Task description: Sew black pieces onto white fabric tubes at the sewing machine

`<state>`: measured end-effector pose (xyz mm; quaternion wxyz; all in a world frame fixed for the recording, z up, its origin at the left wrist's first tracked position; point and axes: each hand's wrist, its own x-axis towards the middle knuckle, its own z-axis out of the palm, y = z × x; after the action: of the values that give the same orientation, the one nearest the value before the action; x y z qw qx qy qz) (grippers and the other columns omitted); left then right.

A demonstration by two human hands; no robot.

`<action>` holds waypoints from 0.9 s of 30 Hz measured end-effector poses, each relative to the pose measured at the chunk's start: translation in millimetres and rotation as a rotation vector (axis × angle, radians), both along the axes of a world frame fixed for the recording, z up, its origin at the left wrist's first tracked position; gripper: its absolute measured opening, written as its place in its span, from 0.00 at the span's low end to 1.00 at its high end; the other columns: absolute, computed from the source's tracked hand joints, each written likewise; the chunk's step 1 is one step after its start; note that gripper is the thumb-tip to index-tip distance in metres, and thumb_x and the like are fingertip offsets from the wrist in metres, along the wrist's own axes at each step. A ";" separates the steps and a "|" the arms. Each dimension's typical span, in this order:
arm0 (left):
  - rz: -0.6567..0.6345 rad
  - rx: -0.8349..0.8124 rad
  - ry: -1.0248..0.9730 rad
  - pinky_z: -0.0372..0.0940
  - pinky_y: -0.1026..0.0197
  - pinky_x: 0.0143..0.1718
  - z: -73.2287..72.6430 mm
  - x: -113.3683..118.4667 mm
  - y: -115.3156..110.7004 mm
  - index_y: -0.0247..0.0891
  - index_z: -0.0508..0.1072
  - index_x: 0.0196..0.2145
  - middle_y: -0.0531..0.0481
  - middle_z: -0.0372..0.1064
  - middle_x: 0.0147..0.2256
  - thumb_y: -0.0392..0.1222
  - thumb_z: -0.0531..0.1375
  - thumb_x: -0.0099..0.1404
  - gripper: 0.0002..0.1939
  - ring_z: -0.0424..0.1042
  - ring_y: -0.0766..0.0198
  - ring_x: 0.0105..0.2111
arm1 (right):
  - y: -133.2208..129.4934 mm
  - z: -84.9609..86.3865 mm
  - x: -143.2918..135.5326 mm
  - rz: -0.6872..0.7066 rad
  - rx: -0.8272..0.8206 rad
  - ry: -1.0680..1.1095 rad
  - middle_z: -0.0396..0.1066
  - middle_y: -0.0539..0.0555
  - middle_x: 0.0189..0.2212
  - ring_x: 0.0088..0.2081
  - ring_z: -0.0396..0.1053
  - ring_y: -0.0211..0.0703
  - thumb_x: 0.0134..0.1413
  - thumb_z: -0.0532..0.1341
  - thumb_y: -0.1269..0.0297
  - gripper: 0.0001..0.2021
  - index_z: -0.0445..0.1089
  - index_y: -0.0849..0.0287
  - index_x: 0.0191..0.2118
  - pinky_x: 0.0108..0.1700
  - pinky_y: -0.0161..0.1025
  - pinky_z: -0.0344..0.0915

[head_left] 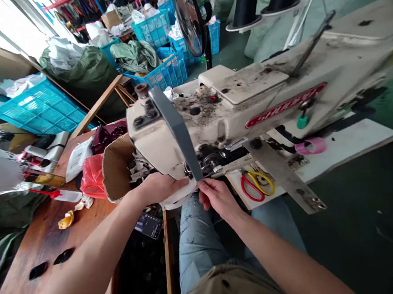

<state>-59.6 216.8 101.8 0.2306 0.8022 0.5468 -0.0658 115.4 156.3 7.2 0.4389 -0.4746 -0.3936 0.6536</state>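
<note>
A beige sewing machine (pixel 271 87) with oily stains stretches across the right half of the view. Below its needle end, my left hand (pixel 158 187) lies on a white piece (pixel 179 196), fingers together and pressing or holding it. My right hand (pixel 214 195) is closed in a pinch at the piece's right edge, just under the tip of a grey bar (pixel 177 130); what it pinches is too small to make out. The needle area is partly hidden by the grey bar and my fingers.
Red and yellow scissors (pixel 257 185), a metal plate (pixel 285 175) and pink tape (pixel 310 146) are right of my hands. A cardboard box (pixel 114 169) of scraps stands left, beside a wooden table (pixel 48 242). A phone (pixel 149 225) lies below my left hand. Blue crates (pixel 37 105) stand behind.
</note>
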 end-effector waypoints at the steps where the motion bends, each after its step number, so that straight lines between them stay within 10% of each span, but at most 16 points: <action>1: -0.014 0.054 0.104 0.70 0.48 0.47 5.3 5.6 -7.6 0.35 0.77 0.44 0.37 0.79 0.41 0.53 0.53 0.71 0.20 0.77 0.45 0.44 | -0.2 0.7 1.0 0.011 0.011 -0.014 0.66 0.47 0.18 0.15 0.61 0.33 0.57 0.60 0.44 0.21 0.68 0.59 0.28 0.18 0.31 0.56; 5: -0.096 0.189 0.336 0.72 0.49 0.41 1.3 15.7 -24.0 0.36 0.73 0.53 0.37 0.78 0.39 0.50 0.45 0.76 0.23 0.79 0.46 0.41 | -0.8 3.7 2.7 0.033 0.065 -0.118 0.67 0.46 0.19 0.16 0.63 0.34 0.61 0.57 0.50 0.16 0.69 0.58 0.31 0.19 0.31 0.58; 13: -0.409 0.361 0.085 0.71 0.54 0.46 -28.2 -8.5 -0.5 0.34 0.76 0.45 0.40 0.76 0.38 0.45 0.47 0.76 0.20 0.76 0.52 0.42 | -1.6 5.5 0.5 0.021 0.334 -0.559 0.69 0.52 0.20 0.23 0.67 0.41 0.68 0.50 0.58 0.15 0.69 0.58 0.34 0.30 0.35 0.59; 23: -0.183 -0.012 -0.198 0.72 0.59 0.39 -45.9 -15.4 11.6 0.36 0.77 0.43 0.45 0.78 0.34 0.45 0.40 0.77 0.26 0.75 0.58 0.33 | -3.8 2.4 -5.9 -0.086 0.232 -0.522 0.70 0.52 0.19 0.22 0.67 0.41 0.66 0.52 0.48 0.20 0.65 0.55 0.27 0.28 0.35 0.58; 27: -0.147 -0.029 -0.241 0.70 0.57 0.44 -32.0 -14.3 9.1 0.36 0.76 0.42 0.43 0.78 0.38 0.55 0.49 0.74 0.23 0.75 0.54 0.40 | -4.0 3.0 -5.0 -0.079 0.220 -0.477 0.70 0.51 0.19 0.20 0.67 0.41 0.64 0.55 0.50 0.17 0.66 0.56 0.29 0.26 0.34 0.59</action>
<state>-73.9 226.0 69.8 0.3009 0.8388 0.4538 0.0064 110.4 152.2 10.2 0.4078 -0.5797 -0.5357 0.4591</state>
